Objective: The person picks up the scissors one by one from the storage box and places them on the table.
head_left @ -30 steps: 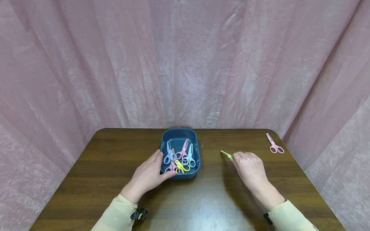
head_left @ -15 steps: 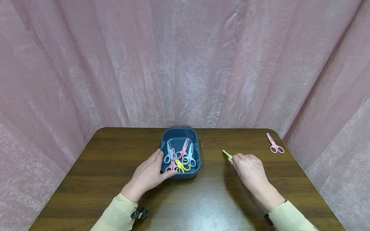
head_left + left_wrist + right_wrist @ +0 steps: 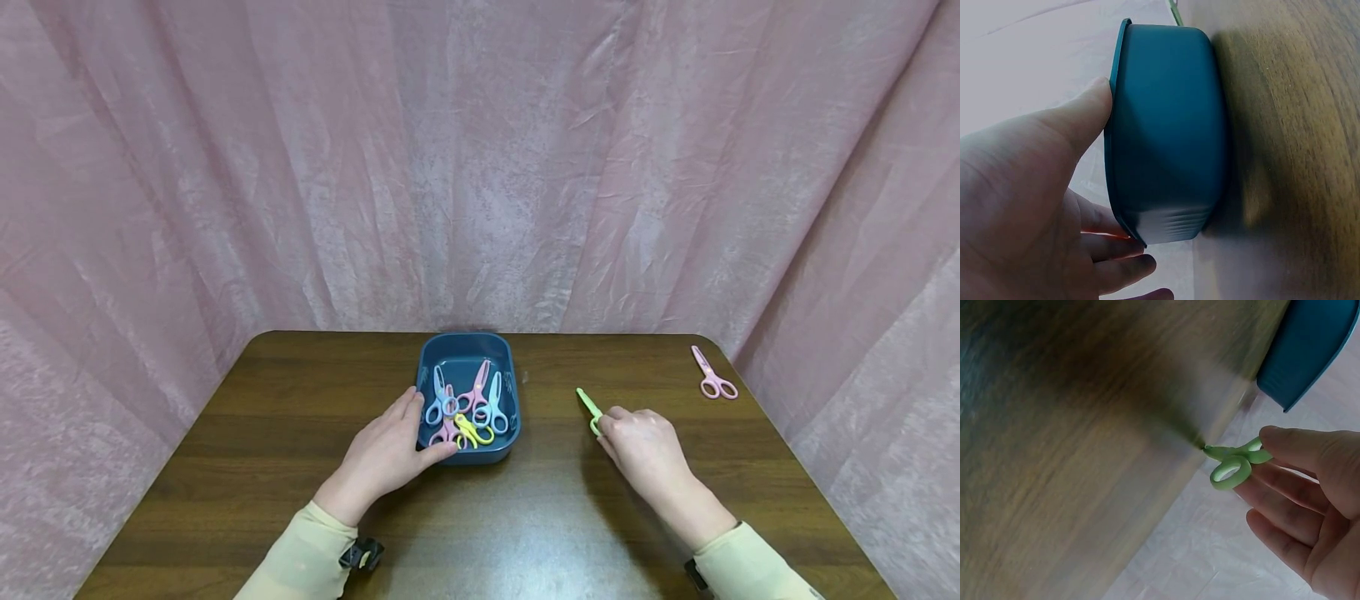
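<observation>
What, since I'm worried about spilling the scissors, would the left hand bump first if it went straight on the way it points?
Most likely the blue tray, since the left hand touches its rim. Beyond that rim, the leftmost blue scissors seem next in line, though depth is unclear.

Obscured from here: light-green plastic scissors (image 3: 588, 404), dark-blue rectangular tray (image 3: 1166, 131)
Right hand (image 3: 647, 448) covers part of the handle (image 3: 1230, 474), left hand (image 3: 381, 451) part of the rim (image 3: 466, 336); brown wood-grain tabletop (image 3: 1054, 506) blurs at right wrist.

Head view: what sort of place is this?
Probably a staged tabletop recording booth: pink curtains behind and on both sides of a wooden table, plus a black wrist-worn device.
</observation>
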